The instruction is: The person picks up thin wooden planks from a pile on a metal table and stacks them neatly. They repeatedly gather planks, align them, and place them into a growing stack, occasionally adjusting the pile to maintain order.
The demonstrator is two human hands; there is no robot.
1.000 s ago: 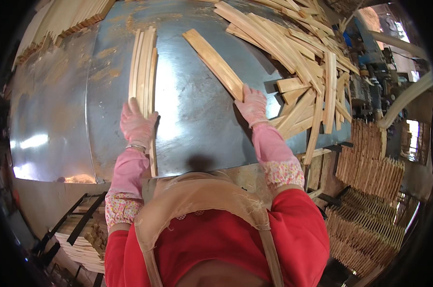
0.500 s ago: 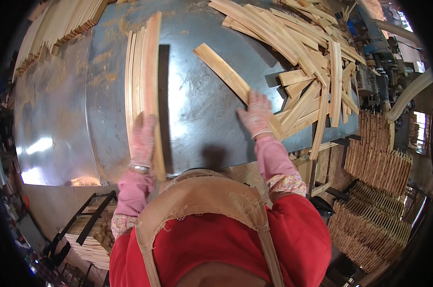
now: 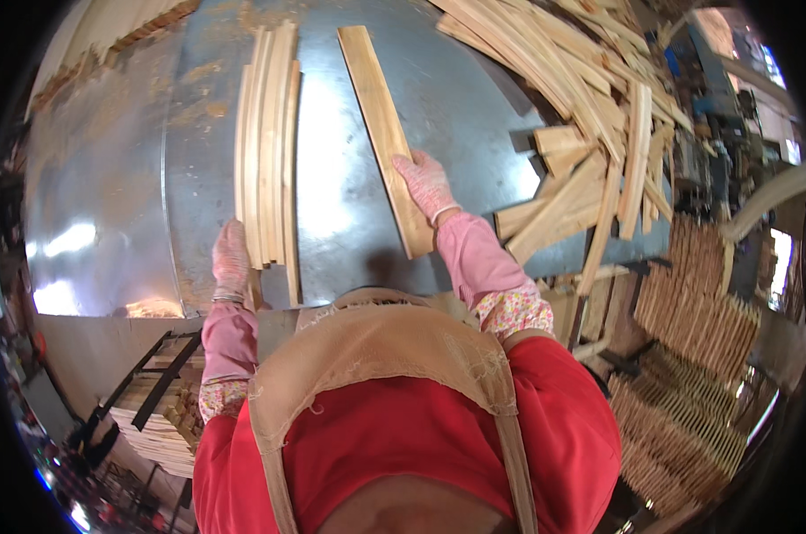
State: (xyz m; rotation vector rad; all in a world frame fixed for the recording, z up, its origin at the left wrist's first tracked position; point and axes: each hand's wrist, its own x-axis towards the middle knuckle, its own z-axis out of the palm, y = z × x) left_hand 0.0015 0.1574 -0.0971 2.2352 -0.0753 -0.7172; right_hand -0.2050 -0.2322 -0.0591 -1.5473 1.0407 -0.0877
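My right hand (image 3: 426, 185), in a patterned pink glove, is closed around the lower right edge of a flat wooden slat (image 3: 373, 98). That slat slants across the metal table (image 3: 332, 258). My left hand (image 3: 230, 258), gloved alike, is closed at the left edge of a row of slats (image 3: 266, 151), near their lower ends. The slats there lie side by side, lengthwise away from me; their near ends are uneven. The fingertips of my left hand are partly hidden, so its hold shows only in part.
A jumbled heap of wooden slats (image 3: 567, 178) covers the table's right side. More slats (image 3: 109, 40) are stacked at the far left. Stacked wood (image 3: 158, 418) stands below the table at left, and tall stacks (image 3: 688, 356) at right. A machine (image 3: 714, 89) stands beyond the heap.
My right hand has drawn its slat leftward from the heap and turned it more upright. My left hand has shifted left; the slat beside it now lies with the row.
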